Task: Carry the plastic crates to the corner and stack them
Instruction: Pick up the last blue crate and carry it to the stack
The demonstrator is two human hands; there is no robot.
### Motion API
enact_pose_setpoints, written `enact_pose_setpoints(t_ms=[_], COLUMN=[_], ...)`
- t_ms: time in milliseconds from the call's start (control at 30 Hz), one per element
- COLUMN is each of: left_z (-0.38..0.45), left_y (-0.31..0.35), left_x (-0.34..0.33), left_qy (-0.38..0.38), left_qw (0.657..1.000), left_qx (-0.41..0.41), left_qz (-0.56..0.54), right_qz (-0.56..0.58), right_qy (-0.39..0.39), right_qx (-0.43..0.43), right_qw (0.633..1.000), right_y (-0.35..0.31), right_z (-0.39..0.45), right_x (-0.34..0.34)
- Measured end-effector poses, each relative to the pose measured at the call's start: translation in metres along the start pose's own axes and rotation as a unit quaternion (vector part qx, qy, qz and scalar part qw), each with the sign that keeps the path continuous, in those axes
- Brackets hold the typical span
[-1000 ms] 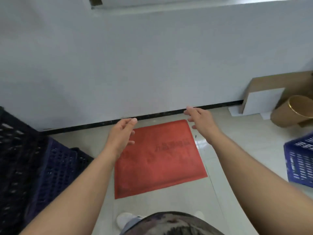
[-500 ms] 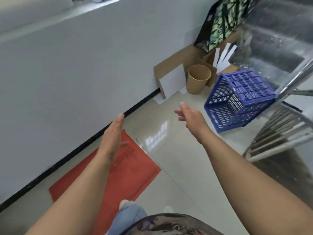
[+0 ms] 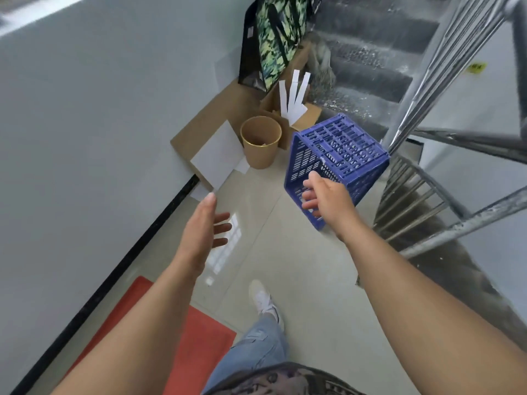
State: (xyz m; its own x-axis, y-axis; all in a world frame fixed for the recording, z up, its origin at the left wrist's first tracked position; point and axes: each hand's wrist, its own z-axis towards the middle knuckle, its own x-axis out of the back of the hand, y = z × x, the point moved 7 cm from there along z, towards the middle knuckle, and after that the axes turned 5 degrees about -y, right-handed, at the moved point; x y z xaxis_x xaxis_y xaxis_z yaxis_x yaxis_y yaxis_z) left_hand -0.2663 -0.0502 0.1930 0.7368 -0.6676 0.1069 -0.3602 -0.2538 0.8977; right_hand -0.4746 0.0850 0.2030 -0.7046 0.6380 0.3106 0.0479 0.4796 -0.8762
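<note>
The blue crate [image 3: 336,158] sits on the pale floor just beside the stair railing [image 3: 422,89], with a brown paper bucket [image 3: 261,145] on its wall side. In the head view it lies ahead of both hands. The right hand [image 3: 328,198], fingers spread and empty, overlaps the crate's near corner; contact cannot be told. The left hand [image 3: 204,229], open and empty, is farther off. The crate is boxy, slotted, lattice face up.

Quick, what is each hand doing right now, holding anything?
Left hand: open, empty, fingers spread above the floor.
Right hand: open, holding nothing, reaching toward the blue crate.
</note>
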Motion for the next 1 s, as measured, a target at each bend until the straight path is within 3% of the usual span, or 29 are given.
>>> enact_pose_setpoints(t_ms=[67,433,733,1000], left_z=[0.059,0.210,0.292,0.363], left_y=[0.023,0.085,0.046,-0.027], left_x=[-0.023,-0.111,-0.161,-0.167], left_qy=[-0.016,-0.062,-0.049,-0.006], left_qw=[1.000,0.994,0.991,0.989], left_qx=[0.021,0.064,0.116,0.148], left_qz=[-0.005,0.057,0.050,0.026], right_qz=[-0.009,-0.005,-0.130,-0.296], right_qy=[0.018,0.033,0.007,-0.041], right_qx=[-0.023,-0.074,-0.102,-0.141], right_qw=[1.000,0.997,0.986,0.944], right_y=[-0.017,-0.025,0.020,0.089], right_z=[0.054,0.195,0.324,0.433], right_x=[0.018,0.064,0.105,0.076])
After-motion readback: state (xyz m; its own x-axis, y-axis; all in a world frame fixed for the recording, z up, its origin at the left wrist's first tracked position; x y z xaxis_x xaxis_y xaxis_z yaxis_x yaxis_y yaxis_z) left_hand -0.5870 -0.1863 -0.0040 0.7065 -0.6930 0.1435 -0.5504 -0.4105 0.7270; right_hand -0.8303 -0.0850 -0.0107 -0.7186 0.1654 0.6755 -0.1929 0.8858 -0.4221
